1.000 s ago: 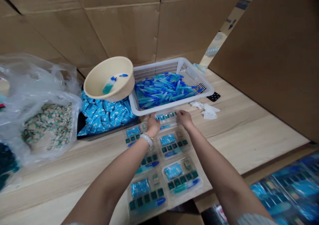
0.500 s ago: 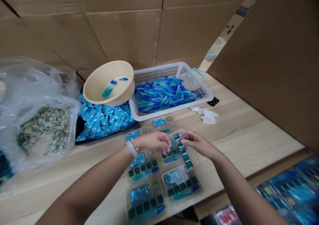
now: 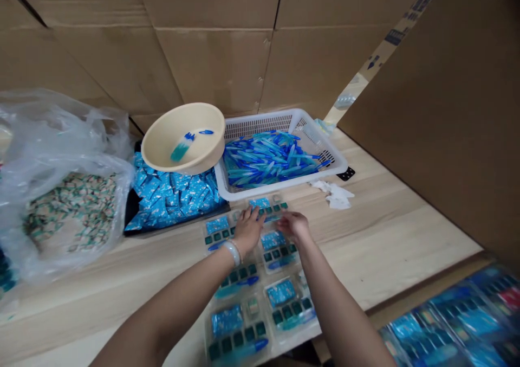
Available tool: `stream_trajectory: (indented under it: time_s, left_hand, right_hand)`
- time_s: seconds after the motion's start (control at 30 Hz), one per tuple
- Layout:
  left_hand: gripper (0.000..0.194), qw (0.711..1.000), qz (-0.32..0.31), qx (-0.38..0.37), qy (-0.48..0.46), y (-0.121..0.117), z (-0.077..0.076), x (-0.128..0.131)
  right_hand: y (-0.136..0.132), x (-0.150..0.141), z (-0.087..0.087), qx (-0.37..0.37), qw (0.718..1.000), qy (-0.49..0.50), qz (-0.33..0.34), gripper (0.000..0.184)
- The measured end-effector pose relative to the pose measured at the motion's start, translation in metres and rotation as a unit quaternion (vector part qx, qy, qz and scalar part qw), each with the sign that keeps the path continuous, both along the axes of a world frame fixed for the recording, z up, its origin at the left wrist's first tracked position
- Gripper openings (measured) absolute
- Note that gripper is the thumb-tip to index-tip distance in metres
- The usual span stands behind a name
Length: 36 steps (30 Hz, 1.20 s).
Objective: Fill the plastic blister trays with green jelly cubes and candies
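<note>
Clear plastic blister trays [image 3: 260,342] lie in two columns before me, their compartments filled with blue packets [image 3: 226,319], dark green square pieces [image 3: 238,338] and blue pens [image 3: 244,351]. My left hand [image 3: 248,230] rests palm down over the upper trays, fingers spread beside the far right one. At the right edge of that same tray is my right hand [image 3: 296,227]. Its fingers are curled together close to a pen in the far tray; what they pinch, if anything, is hidden. My right forearm covers part of the right column.
Behind the trays stand a white basket [image 3: 280,185] of blue pens, a cream bowl [image 3: 183,163] and a dark box of blue packets [image 3: 174,199]. A plastic bag [image 3: 117,193] of small pieces sits left. Crumpled white paper [image 3: 336,194] lies right. More filled trays [image 3: 455,323] are lower right.
The strip of green squares by my right hand is no longer raised; a green row now shows in the far right tray. Both hands moved toward that tray, and my left fingers spread.
</note>
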<state>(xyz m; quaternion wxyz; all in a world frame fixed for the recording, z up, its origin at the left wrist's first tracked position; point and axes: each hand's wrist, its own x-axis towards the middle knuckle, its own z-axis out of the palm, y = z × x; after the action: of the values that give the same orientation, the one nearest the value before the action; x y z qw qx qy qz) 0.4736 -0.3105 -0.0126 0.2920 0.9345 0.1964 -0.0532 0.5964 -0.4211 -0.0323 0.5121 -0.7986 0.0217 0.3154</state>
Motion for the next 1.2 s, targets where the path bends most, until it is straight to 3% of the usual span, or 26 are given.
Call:
stream_trajectory:
  time_s: [0.13, 0.27, 0.37, 0.47, 0.53, 0.6, 0.67, 0.7, 0.73, 0.8, 0.9, 1.07, 1.2]
  left_hand:
    - [0.043, 1.0, -0.008, 0.0, 0.019, 0.005, -0.009, 0.004]
    - [0.033, 0.999, -0.006, -0.04, 0.001, 0.015, 0.004, 0.0]
    - [0.027, 0.987, 0.102, -0.095, -0.085, 0.035, 0.023, -0.042]
    - [0.018, 0.94, 0.289, -0.159, -0.086, 0.04, 0.046, -0.109]
    - [0.028, 0.911, 0.336, -0.239, -0.001, 0.024, 0.059, -0.143]
    - [0.039, 0.864, 0.322, -0.377, 0.085, -0.007, 0.068, -0.157]
    - [0.042, 0.798, 0.272, -0.52, 0.137, -0.046, 0.071, -0.153]
    - [0.039, 0.779, 0.237, -0.562, 0.145, -0.065, 0.071, -0.146]
    - [0.034, 0.779, 0.201, -0.577, 0.145, -0.083, 0.07, -0.138]
    - [0.029, 0.824, 0.144, -0.528, 0.148, -0.108, 0.066, -0.12]
    - [0.048, 0.883, 0.112, -0.414, 0.19, -0.127, 0.062, -0.104]
    - [0.056, 0.905, 0.079, -0.375, 0.184, -0.136, 0.062, -0.101]
    - [0.06, 0.904, 0.075, -0.374, 0.191, -0.142, 0.058, -0.102]
  right_hand:
    - [-0.007, 0.018, 0.002, -0.117, 0.985, -0.109, 0.06, 0.028]
    - [0.005, 0.033, -0.002, -0.186, 0.961, -0.15, 0.137, 0.021]
    - [0.0, 0.035, 0.002, -0.208, 0.947, -0.186, 0.158, 0.034]
    - [-0.039, 0.031, 0.008, -0.225, 0.931, -0.239, 0.16, 0.04]
    - [-0.08, 0.022, 0.01, -0.246, 0.925, -0.234, 0.173, 0.035]
    - [-0.123, 0.004, 0.01, -0.257, 0.929, -0.195, 0.179, 0.027]
    - [-0.157, -0.022, 0.01, -0.232, 0.946, -0.158, 0.166, 0.023]
    - [-0.168, -0.036, 0.01, -0.212, 0.953, -0.148, 0.156, 0.022]
    - [-0.175, -0.049, 0.009, -0.194, 0.959, -0.143, 0.148, 0.022]
    - [-0.181, -0.071, 0.006, -0.177, 0.965, -0.132, 0.142, 0.022]
    - [-0.18, -0.086, 0.001, -0.184, 0.968, -0.092, 0.141, 0.024]
    - [-0.187, -0.083, -0.003, -0.114, 0.987, 0.022, 0.109, 0.027]
    - [-0.196, -0.081, 0.003, -0.031, 0.997, 0.035, 0.063, 0.027]
